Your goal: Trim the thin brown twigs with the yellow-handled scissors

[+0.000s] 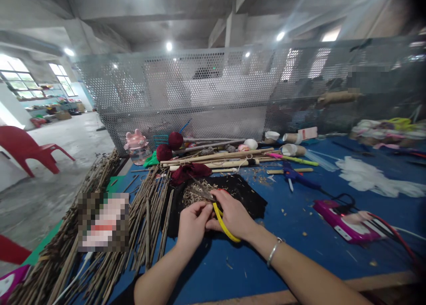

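Note:
Scissors with yellow handles [222, 225] are in my right hand [234, 212], their blades pointing away to the upper left. My left hand [195, 223] is close beside it, its thumb and fingers pinched together near the blades. Whatever is in that pinch is too small or hidden to make out. Below both hands lies a black cloth [248, 192], with a heap of small brown and pale clippings [191, 195] on it. Dry brown twigs [148, 220] are laid out left of my left hand.
Behind the cloth are long sticks [216, 155], dark red yarn balls [175, 140] and a pink bottle [136, 145]. A blue glue gun [301, 178], white gloves [372, 178] and a magenta power strip [349, 225] with cables lie to the right. A perforated metal screen [186, 92] borders the back.

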Demonstrator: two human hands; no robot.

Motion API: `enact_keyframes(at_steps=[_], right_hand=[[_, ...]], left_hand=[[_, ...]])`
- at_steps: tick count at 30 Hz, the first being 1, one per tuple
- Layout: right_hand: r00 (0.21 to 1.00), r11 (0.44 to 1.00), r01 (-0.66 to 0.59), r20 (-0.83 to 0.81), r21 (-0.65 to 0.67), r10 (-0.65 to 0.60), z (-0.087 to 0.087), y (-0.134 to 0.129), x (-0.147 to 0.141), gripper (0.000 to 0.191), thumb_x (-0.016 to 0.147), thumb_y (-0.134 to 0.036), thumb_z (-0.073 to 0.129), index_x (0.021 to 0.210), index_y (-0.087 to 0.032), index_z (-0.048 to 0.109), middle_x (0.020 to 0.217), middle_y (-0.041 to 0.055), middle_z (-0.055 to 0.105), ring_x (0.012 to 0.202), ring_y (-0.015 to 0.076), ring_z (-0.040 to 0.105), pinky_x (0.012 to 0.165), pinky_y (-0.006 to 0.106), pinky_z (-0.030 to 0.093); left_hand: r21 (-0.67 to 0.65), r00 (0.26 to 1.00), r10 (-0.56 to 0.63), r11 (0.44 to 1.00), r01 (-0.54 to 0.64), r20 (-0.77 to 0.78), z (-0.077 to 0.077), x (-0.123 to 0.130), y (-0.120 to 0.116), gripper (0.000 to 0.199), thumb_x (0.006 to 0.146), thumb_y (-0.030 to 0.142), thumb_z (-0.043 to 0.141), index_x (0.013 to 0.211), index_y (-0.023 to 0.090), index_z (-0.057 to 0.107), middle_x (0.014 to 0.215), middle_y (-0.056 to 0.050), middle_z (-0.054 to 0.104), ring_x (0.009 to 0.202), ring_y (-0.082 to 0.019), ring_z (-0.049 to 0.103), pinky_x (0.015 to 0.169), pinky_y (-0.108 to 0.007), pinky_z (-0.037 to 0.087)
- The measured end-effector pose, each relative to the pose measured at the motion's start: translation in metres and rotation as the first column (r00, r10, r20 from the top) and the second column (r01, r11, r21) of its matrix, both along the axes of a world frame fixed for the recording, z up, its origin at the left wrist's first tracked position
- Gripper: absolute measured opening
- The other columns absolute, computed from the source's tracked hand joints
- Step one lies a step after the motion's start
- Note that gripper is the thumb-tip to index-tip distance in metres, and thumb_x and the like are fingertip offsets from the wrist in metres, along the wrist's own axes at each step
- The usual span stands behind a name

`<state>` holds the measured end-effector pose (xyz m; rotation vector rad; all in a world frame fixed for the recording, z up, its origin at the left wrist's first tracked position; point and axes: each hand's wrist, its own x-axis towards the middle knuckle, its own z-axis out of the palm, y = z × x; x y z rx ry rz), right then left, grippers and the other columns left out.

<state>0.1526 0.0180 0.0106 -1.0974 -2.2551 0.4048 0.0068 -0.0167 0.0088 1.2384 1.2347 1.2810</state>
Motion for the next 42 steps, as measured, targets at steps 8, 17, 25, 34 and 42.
enact_keyframes(at_steps=[8,17,25,34,42], right_hand=[[1.000,0.999,0.012,0.010,0.043,-0.012,-0.0023,0.0007,-0.0011,0.075,0.060,-0.053,0.070,0.118,-0.014,0.044,0.101,0.0129,0.053,0.091,0.0253,0.054,0.082,0.038,0.043],[0.999,0.996,-0.008,-0.049,-0.090,0.004,0.0020,-0.0001,0.0000,0.056,0.068,-0.053,0.065,0.109,-0.017,0.051,0.089,0.0073,0.061,0.077,0.0200,0.058,0.069,0.028,0.044],[0.997,0.989,-0.032,-0.075,-0.141,0.022,-0.0001,-0.0001,-0.0005,0.052,0.070,-0.050,0.064,0.108,-0.018,0.049,0.086,0.0050,0.062,0.070,0.0169,0.057,0.062,0.025,0.042],[0.999,0.999,-0.031,-0.040,-0.029,0.030,-0.0008,0.0006,-0.0019,0.065,0.065,-0.051,0.068,0.116,-0.015,0.047,0.105,0.0133,0.056,0.093,0.0241,0.055,0.080,0.035,0.044],[0.993,0.995,-0.015,-0.121,-0.100,0.003,0.0001,-0.0004,-0.0029,0.052,0.071,-0.051,0.064,0.108,-0.017,0.051,0.091,0.0074,0.060,0.075,0.0178,0.056,0.068,0.027,0.044]], left_hand=[[-0.008,1.000,0.017,1.000,-0.017,-0.015,0.0022,-0.0009,0.0002,0.025,0.072,0.035,0.061,0.079,0.012,0.069,0.068,-0.005,0.066,0.062,-0.015,0.057,0.060,-0.023,0.045],[-0.080,1.000,0.008,0.997,-0.009,-0.013,0.0018,-0.0011,-0.0011,0.031,0.074,0.040,0.058,0.080,0.011,0.067,0.055,0.001,0.052,0.041,-0.005,0.034,0.036,-0.017,0.027],[-0.064,0.998,0.032,0.997,-0.035,-0.044,0.0008,-0.0016,-0.0003,0.033,0.076,0.042,0.053,0.083,0.012,0.065,0.062,-0.001,0.057,0.044,-0.007,0.040,0.038,-0.017,0.033],[-0.023,0.997,0.028,0.999,-0.030,-0.075,-0.0025,-0.0010,0.0011,0.034,0.077,0.044,0.053,0.072,0.012,0.063,0.060,-0.002,0.060,0.045,-0.008,0.045,0.042,-0.018,0.036],[-0.093,0.999,-0.008,0.996,0.004,-0.044,-0.0021,0.0010,-0.0008,0.032,0.076,0.042,0.054,0.081,0.012,0.064,0.059,0.000,0.055,0.046,-0.008,0.043,0.041,-0.017,0.038]])
